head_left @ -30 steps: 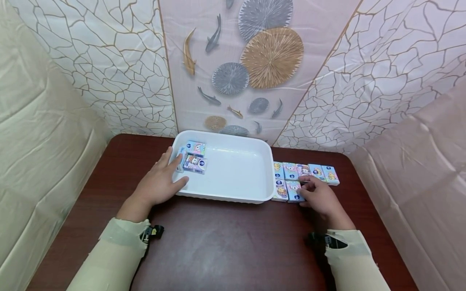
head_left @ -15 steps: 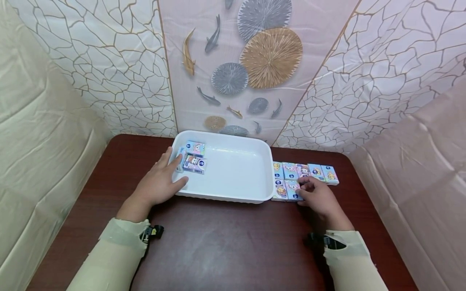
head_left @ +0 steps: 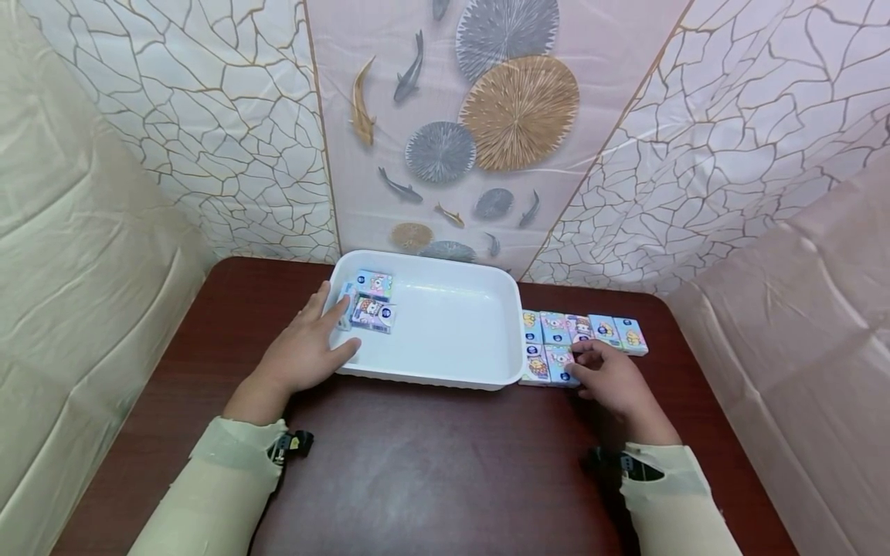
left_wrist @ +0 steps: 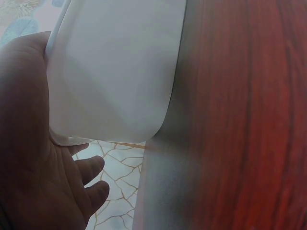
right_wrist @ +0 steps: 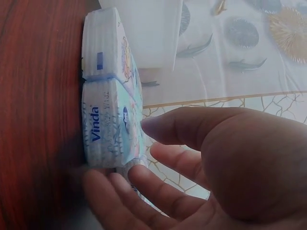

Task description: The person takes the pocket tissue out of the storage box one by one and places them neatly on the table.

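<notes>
A white tray (head_left: 452, 324) stands on the table, with my left hand (head_left: 302, 344) laid over its left rim, fingers spread and fairly straight. In the left wrist view, that hand (left_wrist: 48, 134) lies along the tray's outer wall (left_wrist: 115, 72). My right hand (head_left: 612, 378) is at the right side of a small tissue pack (head_left: 560, 364) in the front row. From the right wrist, the thumb touches the top of this Vinda pack (right_wrist: 108, 124), and the loosely bent fingers (right_wrist: 98, 187) lie close by its end. Inside the tray, tissue packs (head_left: 375, 313) sit at the left end.
Several more tissue packs (head_left: 605, 330) lie in a back row right of the tray. Another front-row pack (head_left: 534, 364) fits between the tray and the touched one. The brown table (head_left: 431, 463) ends at a patterned cloth wall (head_left: 445, 193) behind.
The touched tissue pack has shifted slightly left, close against its neighbour. My right fingers have loosened a little around it. The left hand and the tray have stayed put.
</notes>
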Demonstrator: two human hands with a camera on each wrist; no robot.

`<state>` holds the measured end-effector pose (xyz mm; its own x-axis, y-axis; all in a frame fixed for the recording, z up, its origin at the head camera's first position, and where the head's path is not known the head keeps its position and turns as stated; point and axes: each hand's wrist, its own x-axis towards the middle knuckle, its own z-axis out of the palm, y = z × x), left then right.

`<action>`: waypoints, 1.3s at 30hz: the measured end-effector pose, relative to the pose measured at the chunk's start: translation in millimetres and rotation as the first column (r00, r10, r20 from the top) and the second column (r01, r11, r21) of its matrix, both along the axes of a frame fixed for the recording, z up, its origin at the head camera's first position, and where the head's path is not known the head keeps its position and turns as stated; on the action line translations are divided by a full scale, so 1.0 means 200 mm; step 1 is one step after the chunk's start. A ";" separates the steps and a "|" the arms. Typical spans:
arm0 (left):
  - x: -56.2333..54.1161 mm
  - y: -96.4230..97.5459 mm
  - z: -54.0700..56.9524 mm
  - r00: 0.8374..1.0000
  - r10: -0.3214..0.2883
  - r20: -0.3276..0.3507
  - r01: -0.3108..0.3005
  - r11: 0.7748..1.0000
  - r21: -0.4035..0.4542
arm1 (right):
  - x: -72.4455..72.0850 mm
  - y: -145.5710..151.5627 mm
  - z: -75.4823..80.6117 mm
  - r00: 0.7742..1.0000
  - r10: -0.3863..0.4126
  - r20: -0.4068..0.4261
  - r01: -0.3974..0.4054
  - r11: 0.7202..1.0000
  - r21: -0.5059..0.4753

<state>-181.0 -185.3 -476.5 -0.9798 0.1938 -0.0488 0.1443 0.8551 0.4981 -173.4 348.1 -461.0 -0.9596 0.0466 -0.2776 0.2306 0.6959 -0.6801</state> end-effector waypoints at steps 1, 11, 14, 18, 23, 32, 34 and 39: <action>0.00 0.00 0.00 1.000 0.000 0.000 0.000 1.000 0.000 | 0.00 0.00 0.00 1.000 0.001 0.000 -0.001 1.000 0.012; 0.00 0.00 -0.01 1.000 0.001 0.000 -0.001 1.000 -0.001 | 0.00 -0.04 0.06 0.993 0.070 -0.093 -0.048 0.974 0.221; 0.00 0.00 -0.01 1.000 -0.001 -0.003 0.001 1.000 -0.002 | -0.01 -0.07 0.08 0.987 0.099 -0.127 -0.066 0.968 0.241; 0.00 0.00 0.00 1.000 -0.001 -0.007 0.001 1.000 0.000 | 0.00 -0.13 0.13 0.980 0.128 -0.155 -0.088 0.965 0.247; 0.00 0.00 0.00 1.000 0.000 -0.011 0.000 1.000 -0.001 | -0.01 -0.24 0.19 0.969 0.165 -0.181 -0.121 0.965 0.234; 0.00 0.00 -0.01 1.000 -0.008 -0.018 0.008 1.000 -0.005 | -0.07 -0.45 0.28 0.953 0.238 -0.188 -0.203 0.961 0.187; 0.00 -0.01 -0.01 1.000 -0.010 -0.022 0.010 1.000 -0.005 | -0.08 -0.50 0.29 0.950 0.253 -0.184 -0.223 0.960 0.170; 0.00 -0.01 -0.01 0.999 -0.011 -0.037 0.010 1.000 -0.010 | -0.13 -0.62 0.32 0.941 0.297 -0.166 -0.268 0.948 0.173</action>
<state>-180.5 -186.4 -477.8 -0.9789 0.2038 -0.0145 0.1714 0.8580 0.4842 -198.7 224.0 -397.7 -0.9729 -0.2074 -0.1023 -0.1116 0.8084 -0.5779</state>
